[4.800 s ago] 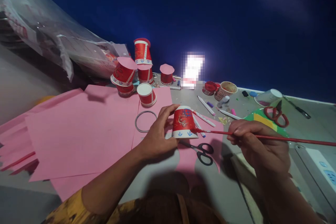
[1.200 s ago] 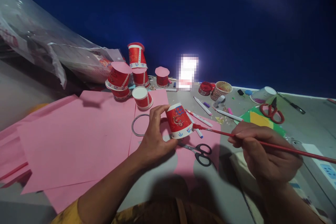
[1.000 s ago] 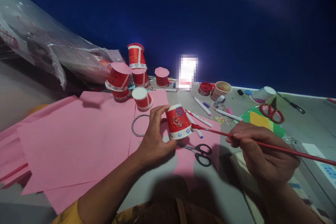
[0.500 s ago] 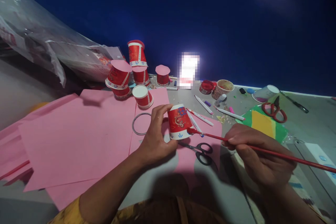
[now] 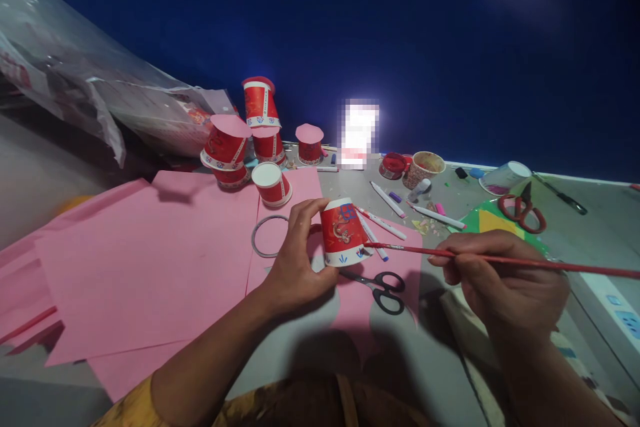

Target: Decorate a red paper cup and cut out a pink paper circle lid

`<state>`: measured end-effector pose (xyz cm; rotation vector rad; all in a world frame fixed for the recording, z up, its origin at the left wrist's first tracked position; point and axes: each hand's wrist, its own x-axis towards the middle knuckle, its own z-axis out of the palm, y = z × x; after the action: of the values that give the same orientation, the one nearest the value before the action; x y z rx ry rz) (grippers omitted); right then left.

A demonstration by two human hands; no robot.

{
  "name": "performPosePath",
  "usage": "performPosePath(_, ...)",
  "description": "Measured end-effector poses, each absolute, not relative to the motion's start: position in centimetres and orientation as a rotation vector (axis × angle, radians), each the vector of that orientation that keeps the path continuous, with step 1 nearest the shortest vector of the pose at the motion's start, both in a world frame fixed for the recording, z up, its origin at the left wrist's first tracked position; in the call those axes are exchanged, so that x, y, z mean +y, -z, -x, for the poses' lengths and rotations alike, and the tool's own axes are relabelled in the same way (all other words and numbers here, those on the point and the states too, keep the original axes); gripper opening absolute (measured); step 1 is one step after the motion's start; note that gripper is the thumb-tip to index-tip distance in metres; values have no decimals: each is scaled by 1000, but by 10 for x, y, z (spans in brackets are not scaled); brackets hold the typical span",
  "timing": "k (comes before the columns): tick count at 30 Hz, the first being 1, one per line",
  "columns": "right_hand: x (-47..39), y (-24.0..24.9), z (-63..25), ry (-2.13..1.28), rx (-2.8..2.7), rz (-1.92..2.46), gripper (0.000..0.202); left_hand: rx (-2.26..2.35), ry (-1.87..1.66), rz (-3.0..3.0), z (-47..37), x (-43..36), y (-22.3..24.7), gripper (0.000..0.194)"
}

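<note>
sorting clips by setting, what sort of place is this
Probably a craft workspace: pink paper sheets on the table, black-handled scissors, and a red paintbrush in the right hand.

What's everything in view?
Held cup: 1, red, centre
Paintbrush: 1, red, right
Matching cups: 6, red, left
Paper sheets: several, pink, left, centre
Ring: 1, grey, centre
Scissors: 2, black and red, centre and right
Markers: several, white, centre
Jar: 1, red, back
Patterned cup: 1, beige, back
Tilted cup: 1, white, right
Packet: 1, green-yellow, right
Bag: 1, clear, left
Bright patch: 1, white, back
Socket strip: 1, white, right
Cloth: 1, cream, right
Table: 1, grey, beneath
Left hand: 1, gripping held cup
Right hand: 1, gripping paintbrush
</note>
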<state>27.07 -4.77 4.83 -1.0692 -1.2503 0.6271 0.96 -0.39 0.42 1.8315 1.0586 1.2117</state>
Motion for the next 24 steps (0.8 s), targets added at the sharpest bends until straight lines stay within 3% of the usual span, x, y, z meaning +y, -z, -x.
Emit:
performPosePath(10, -26, -39, -273, -906, -1001, 1129, 24, 1008, -1198, -1737, -11, -5, -5, 87)
performPosePath(24, -12, -27, -281, -833, -1011, 1238, 35, 1288, -1132, -2176, -7, 4, 16, 87)
